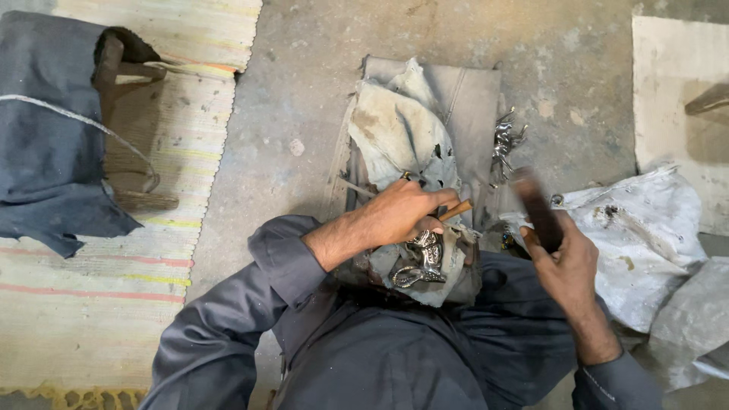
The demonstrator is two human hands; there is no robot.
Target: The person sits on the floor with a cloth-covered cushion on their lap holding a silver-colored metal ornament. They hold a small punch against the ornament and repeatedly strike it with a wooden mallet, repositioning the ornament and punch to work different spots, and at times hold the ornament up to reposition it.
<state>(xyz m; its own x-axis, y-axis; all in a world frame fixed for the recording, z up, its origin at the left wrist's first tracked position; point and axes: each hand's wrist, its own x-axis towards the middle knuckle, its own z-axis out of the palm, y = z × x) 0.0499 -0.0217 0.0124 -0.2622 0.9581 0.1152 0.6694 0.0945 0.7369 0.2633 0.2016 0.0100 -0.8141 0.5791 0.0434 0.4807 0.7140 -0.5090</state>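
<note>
My left hand grips a thin wooden-handled tool and presses its tip down onto a shiny silver metal figure. The figure lies on a dirty cloth-covered block in front of my lap. My right hand is raised to the right of it and holds a dark wooden mallet, blurred by motion. Another shiny metal figure lies on the concrete floor further away.
A stained rag lies over a grey board. White sacks sit at the right. A striped woven mat with a low wooden stool and dark cloth is at the left.
</note>
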